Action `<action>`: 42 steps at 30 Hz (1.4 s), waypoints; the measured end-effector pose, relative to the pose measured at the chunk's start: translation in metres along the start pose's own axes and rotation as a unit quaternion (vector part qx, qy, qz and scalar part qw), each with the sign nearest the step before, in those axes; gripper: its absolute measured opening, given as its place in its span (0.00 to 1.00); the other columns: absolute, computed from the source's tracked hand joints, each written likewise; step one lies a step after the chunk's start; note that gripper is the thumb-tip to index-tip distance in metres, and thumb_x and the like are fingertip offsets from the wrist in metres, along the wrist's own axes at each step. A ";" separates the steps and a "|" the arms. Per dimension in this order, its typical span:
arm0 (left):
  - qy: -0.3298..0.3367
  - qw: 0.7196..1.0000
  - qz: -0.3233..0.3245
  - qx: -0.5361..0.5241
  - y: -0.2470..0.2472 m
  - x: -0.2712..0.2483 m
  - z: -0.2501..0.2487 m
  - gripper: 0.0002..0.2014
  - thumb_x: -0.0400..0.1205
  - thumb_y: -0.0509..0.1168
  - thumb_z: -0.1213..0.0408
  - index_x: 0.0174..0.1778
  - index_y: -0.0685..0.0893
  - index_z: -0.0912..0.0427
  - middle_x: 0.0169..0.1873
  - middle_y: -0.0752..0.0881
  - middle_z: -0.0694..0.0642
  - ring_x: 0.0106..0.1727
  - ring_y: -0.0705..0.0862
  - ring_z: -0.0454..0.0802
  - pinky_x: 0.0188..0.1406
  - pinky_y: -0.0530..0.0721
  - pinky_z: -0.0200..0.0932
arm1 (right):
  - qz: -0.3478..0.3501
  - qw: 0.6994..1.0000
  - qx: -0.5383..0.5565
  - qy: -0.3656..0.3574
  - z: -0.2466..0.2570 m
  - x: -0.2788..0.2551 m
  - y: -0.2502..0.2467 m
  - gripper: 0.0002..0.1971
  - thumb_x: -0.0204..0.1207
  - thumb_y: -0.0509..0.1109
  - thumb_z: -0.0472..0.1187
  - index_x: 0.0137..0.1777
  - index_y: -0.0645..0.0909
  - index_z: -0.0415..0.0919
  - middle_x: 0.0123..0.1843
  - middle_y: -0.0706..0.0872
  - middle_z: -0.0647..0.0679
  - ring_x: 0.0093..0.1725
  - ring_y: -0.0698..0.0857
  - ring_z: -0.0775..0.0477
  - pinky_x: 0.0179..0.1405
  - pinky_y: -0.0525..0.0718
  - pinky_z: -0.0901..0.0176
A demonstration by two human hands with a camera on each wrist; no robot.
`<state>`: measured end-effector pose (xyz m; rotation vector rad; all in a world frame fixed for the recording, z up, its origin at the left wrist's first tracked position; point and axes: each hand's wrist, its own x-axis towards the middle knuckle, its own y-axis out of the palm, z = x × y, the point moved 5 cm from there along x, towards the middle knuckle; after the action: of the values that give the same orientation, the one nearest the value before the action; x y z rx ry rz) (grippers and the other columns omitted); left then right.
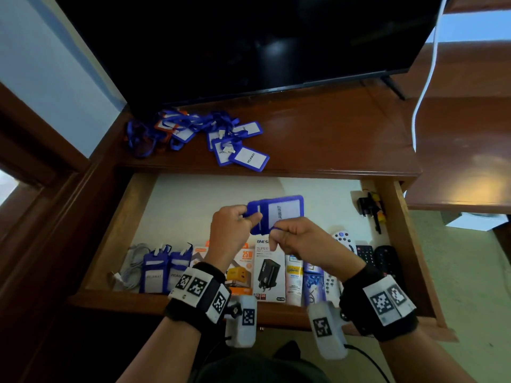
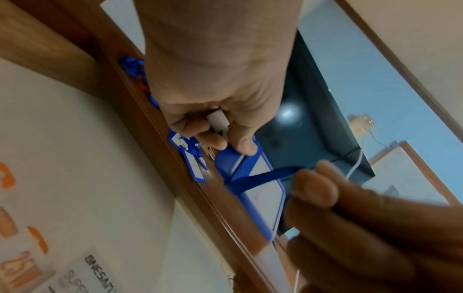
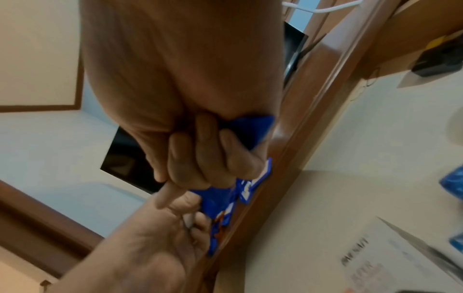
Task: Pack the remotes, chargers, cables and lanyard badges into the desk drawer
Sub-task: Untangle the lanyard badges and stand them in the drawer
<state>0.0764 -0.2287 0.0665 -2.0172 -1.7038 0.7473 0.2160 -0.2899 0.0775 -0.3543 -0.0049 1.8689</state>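
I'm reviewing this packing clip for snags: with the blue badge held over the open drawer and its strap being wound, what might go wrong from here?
1. The right hand holds the lanyard strap taut across the blue badge; released early, the wrap may spring loose.
2. The left hand pinches only the badge's clip end, so it might slip into the drawer.
3. The badge pile on the desk looks tangled; lifting one may drag others.

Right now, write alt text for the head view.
Left hand and right hand hold a blue plastic lanyard badge above an open wooden desk drawer; more blue badges lie piled on the desktop.
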 end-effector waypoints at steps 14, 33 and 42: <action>0.017 0.960 0.276 -0.037 -0.010 -0.017 0.003 0.07 0.79 0.68 0.71 0.50 0.89 0.64 0.42 0.89 0.66 0.40 0.82 0.53 0.41 0.81 0.44 | -0.080 0.996 -0.023 -0.018 -0.006 0.009 -0.029 0.15 0.79 0.69 0.43 0.31 0.80 0.37 0.20 0.72 0.55 0.23 0.68 0.56 0.25 0.69 0.67; -0.057 0.887 0.041 -0.457 -0.077 0.005 0.068 0.15 0.77 0.61 0.59 0.56 0.84 0.58 0.50 0.91 0.53 0.55 0.88 0.47 0.48 0.86 0.39 | -0.019 0.976 0.218 0.018 0.005 0.098 0.092 0.15 0.85 0.56 0.34 0.36 0.77 0.38 0.23 0.70 0.44 0.23 0.66 0.51 0.25 0.68 0.62; -0.139 0.915 0.068 -0.372 -0.122 0.043 0.132 0.09 0.84 0.60 0.70 0.52 0.85 0.64 0.46 0.91 0.58 0.52 0.89 0.53 0.47 0.87 0.44 | -0.042 0.988 0.082 0.121 -0.016 0.138 0.074 0.13 0.81 0.60 0.30 0.40 0.85 0.32 0.24 0.76 0.44 0.25 0.69 0.49 0.24 0.66 0.60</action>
<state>-0.0949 -0.1696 0.0317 -2.6479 -2.2780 0.4716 0.1130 -0.1882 0.0158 -0.4571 0.2919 1.7203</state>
